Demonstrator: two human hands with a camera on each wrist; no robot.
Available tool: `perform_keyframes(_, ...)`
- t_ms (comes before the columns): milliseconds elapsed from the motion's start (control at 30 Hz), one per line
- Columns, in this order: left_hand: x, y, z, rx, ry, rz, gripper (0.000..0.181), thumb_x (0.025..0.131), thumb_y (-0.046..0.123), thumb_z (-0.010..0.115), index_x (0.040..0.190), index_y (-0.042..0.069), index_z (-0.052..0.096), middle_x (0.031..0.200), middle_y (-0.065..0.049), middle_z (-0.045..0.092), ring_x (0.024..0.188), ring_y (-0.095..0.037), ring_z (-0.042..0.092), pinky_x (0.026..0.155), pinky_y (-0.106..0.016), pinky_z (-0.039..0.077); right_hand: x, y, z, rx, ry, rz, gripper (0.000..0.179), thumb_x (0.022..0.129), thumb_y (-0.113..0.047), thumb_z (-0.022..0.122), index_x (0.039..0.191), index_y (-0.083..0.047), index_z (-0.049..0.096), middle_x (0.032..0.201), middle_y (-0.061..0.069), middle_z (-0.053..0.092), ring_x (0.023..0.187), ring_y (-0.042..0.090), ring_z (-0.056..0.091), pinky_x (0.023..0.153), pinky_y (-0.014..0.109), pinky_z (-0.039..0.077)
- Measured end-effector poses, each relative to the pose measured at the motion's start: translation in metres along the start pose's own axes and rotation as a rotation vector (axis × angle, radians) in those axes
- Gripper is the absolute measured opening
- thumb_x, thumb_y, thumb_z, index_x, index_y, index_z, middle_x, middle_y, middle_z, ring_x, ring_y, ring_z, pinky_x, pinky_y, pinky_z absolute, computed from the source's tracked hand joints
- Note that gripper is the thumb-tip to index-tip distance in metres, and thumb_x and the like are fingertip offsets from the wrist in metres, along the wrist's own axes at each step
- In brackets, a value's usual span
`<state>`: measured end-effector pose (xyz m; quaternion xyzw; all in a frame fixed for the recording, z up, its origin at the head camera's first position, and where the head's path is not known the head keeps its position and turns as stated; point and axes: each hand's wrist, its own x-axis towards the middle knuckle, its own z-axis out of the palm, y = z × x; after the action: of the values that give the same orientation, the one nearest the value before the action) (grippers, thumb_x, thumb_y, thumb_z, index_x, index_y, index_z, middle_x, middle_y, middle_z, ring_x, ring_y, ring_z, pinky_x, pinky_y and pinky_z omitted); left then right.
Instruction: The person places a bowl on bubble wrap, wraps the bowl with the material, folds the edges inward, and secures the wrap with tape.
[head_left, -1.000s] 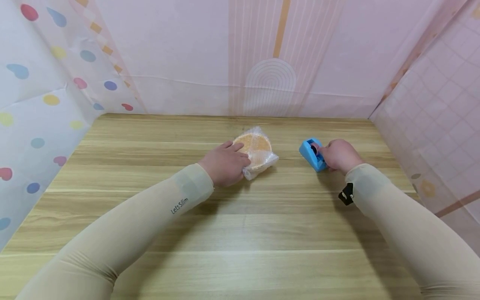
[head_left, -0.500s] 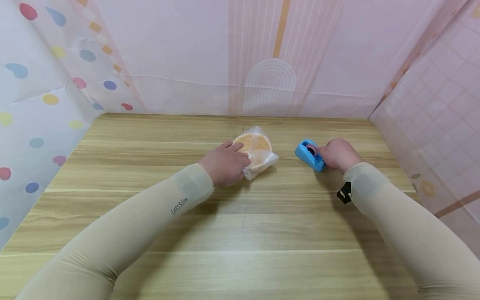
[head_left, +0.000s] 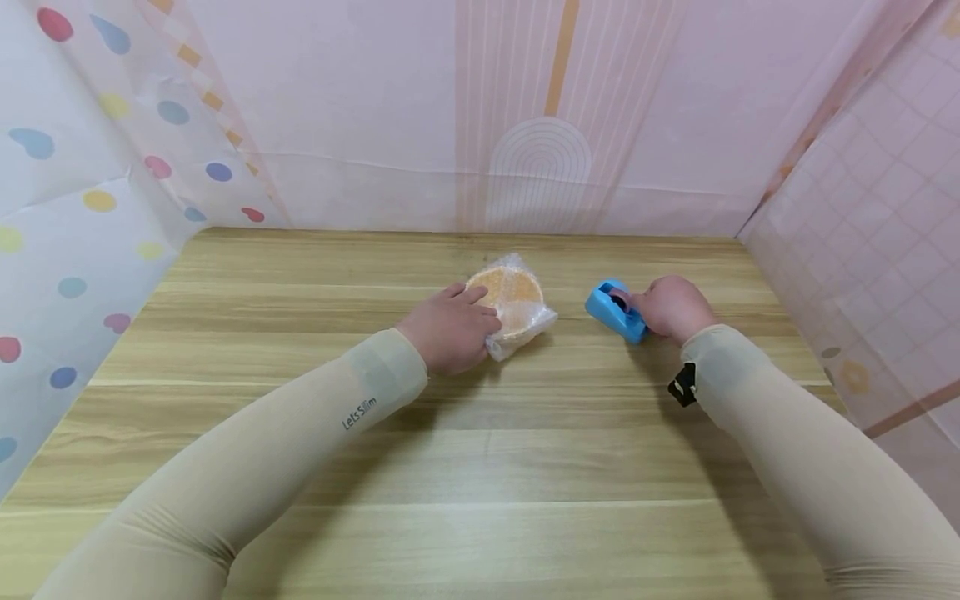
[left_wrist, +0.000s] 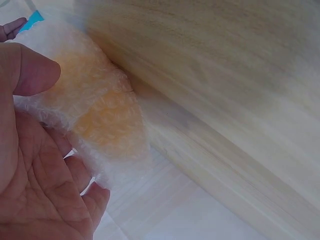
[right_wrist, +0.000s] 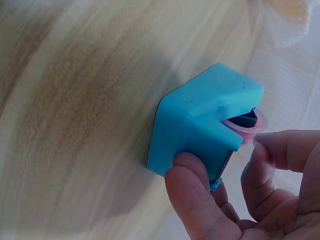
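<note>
My left hand (head_left: 452, 328) holds the near left side of a bubble-wrapped package (head_left: 517, 293) with a round orange thing inside. In the left wrist view the thumb (left_wrist: 37, 70) lies over the bubble wrap while the other fingers reach underneath. Further right, my right hand (head_left: 678, 308) grips the cutter end of a blue tape dispenser (head_left: 606, 310). Up close, the thumb presses against its side (right_wrist: 182, 120), and another finger touches the pink tape roll (right_wrist: 245, 134). The toothed cutter (right_wrist: 223, 167) faces the palm.
Both things lie on a wood-grain table (head_left: 480, 467), the package left of the dispenser. A pink patterned cloth wall (head_left: 360, 125) stands along the table's back edge, with further cloth at the left and right sides.
The tape dispenser has shifted slightly left in my right hand and turned a little, its far end swinging left. My left hand and the package have stayed put.
</note>
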<state>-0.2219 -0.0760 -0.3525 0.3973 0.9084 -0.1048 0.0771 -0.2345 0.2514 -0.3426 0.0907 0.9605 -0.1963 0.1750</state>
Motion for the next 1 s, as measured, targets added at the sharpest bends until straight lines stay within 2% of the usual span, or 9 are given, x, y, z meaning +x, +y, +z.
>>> perform_keyframes(133,0.0004,-0.0002,0.0011,0.005,0.006,0.002,0.045,0.104,0.029,0.051,0.145,0.014,0.063,0.155,-0.002,0.059,0.158,-0.036,0.035,0.132,-0.056,0.025,-0.0011,-0.0009,-0.0004,-0.004,0.015,-0.008,0.053,0.106,-0.052,0.050,0.084,-0.005,0.060,0.076,0.007,0.053,0.074,0.025,0.058,0.064,0.032,0.047)
perform_keyframes(267,0.0004,0.0002,0.0014,0.007,0.010,0.003,0.044,0.104,0.028,0.051,0.143,0.014,0.064,0.155,-0.002,0.059,0.158,-0.036,0.035,0.132,-0.056,0.024,-0.0027,-0.0010,-0.0014,-0.012,0.025,-0.016,0.051,0.106,-0.043,0.048,0.112,0.005,0.067,0.106,0.020,0.062,0.095,0.033,0.059,0.078,0.040,0.052)
perform_keyframes(333,0.0001,0.0006,0.0009,0.004,0.010,0.003,0.043,0.104,0.027,0.050,0.142,0.014,0.064,0.155,-0.001,0.060,0.158,-0.036,0.035,0.133,-0.056,0.024,-0.0041,-0.0016,-0.0022,0.004,0.021,-0.006,0.055,0.105,-0.040,0.046,0.130,0.007,0.063,0.124,0.025,0.061,0.107,0.038,0.057,0.088,0.046,0.054)
perform_keyframes(433,-0.0001,0.0012,0.0005,0.001,0.011,0.003,0.041,0.104,0.026,0.049,0.140,0.014,0.065,0.154,-0.001,0.060,0.158,-0.036,0.035,0.133,-0.056,0.023,-0.0053,-0.0016,-0.0033,0.037,0.015,0.009,0.061,0.105,-0.037,0.044,0.144,0.009,0.054,0.140,0.029,0.055,0.116,0.040,0.054,0.100,0.053,0.052)
perform_keyframes(500,-0.0001,0.0013,0.0005,0.003,0.013,0.002,0.041,0.104,0.026,0.049,0.140,0.014,0.066,0.154,-0.002,0.061,0.158,-0.036,0.035,0.132,-0.055,0.024,-0.0056,-0.0014,-0.0034,0.056,0.009,0.019,0.058,0.106,-0.040,0.046,0.138,0.007,0.057,0.132,0.027,0.058,0.114,0.039,0.055,0.097,0.051,0.053)
perform_keyframes(600,0.0001,0.0011,0.0006,0.005,0.013,0.003,0.041,0.104,0.026,0.049,0.139,0.014,0.066,0.153,-0.002,0.061,0.158,-0.036,0.035,0.132,-0.055,0.024,-0.0054,-0.0003,-0.0031,0.066,0.016,0.010,0.051,0.106,-0.045,0.050,0.115,0.003,0.063,0.103,0.019,0.062,0.098,0.033,0.056,0.082,0.042,0.051)
perform_keyframes(700,0.0001,0.0011,0.0006,0.005,0.011,0.002,0.041,0.104,0.026,0.050,0.139,0.013,0.065,0.153,-0.002,0.061,0.158,-0.036,0.035,0.133,-0.055,0.024,-0.0053,0.0000,-0.0023,0.081,0.029,0.007,0.043,0.106,-0.044,0.052,0.092,-0.003,0.057,0.078,0.006,0.052,0.079,0.025,0.054,0.067,0.034,0.044)
perform_keyframes(833,0.0000,0.0011,0.0009,0.006,0.009,0.002,0.041,0.104,0.026,0.050,0.140,0.013,0.065,0.154,-0.003,0.061,0.158,-0.036,0.035,0.133,-0.055,0.024,-0.0061,0.0009,-0.0011,0.110,0.044,0.007,0.037,0.106,-0.035,0.051,0.080,-0.008,0.049,0.067,0.001,0.048,0.066,0.019,0.051,0.060,0.030,0.042)
perform_keyframes(1000,0.0001,0.0014,0.0009,0.006,0.007,0.002,0.042,0.104,0.027,0.049,0.141,0.013,0.065,0.154,-0.003,0.060,0.159,-0.036,0.034,0.133,-0.055,0.024,-0.0078,0.0033,-0.0007,0.139,0.048,0.005,0.033,0.104,-0.030,0.048,0.081,-0.007,0.051,0.068,0.001,0.050,0.067,0.020,0.052,0.060,0.030,0.042)
